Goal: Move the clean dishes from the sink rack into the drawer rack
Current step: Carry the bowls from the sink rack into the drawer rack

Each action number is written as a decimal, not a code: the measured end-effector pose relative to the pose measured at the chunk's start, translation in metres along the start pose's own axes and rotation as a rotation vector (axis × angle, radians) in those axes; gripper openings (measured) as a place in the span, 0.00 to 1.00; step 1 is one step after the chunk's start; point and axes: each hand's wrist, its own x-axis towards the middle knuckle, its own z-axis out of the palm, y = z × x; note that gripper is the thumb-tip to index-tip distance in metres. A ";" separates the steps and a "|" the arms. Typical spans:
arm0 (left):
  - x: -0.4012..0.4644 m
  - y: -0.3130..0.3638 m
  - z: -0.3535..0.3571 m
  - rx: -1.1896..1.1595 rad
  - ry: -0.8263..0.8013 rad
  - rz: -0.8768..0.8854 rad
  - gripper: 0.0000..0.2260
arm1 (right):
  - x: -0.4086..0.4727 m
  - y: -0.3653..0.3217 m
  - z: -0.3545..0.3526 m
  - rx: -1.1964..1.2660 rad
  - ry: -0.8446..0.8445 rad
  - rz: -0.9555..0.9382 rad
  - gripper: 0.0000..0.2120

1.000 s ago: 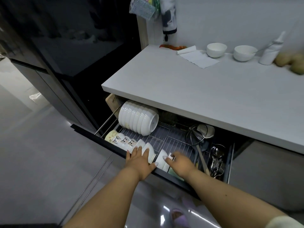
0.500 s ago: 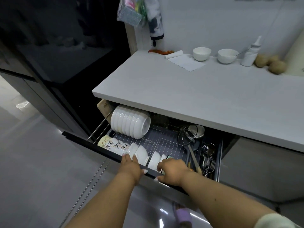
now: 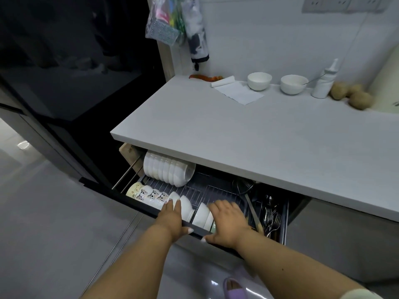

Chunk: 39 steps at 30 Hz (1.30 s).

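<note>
Drawer rack point(image 3: 207, 188): pulled partly out from under the countertop point(image 3: 248, 134), wire grid visible over a dark tray.
Left hand point(image 3: 172, 219): laid over the drawer's front edge point(image 3: 140, 207), fingers together and reaching onto a white bowl, thumb hooked below the edge; clasped on nothing else.
Right hand point(image 3: 228, 221): rested on the same front edge, just right of the left hand, fingers loosely spread over the rack, thumb under the lip.
White bowls point(image 3: 168, 171): stacked on their sides at the drawer's back left.
Small bowls point(image 3: 194, 209): set on edge along the front edge, between and beside both hands.
Cartoon cups point(image 3: 149, 194): lined up at the drawer's front left.
Cutlery point(image 3: 272, 214): gathered in the drawer's right compartment.
Two bowls point(image 3: 276, 82): stood on the countertop, far from the drawer, by the wall.
</note>
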 end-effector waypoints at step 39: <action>0.117 0.077 -0.082 0.337 0.276 0.259 0.45 | 0.104 0.101 -0.037 -0.275 0.339 0.065 0.32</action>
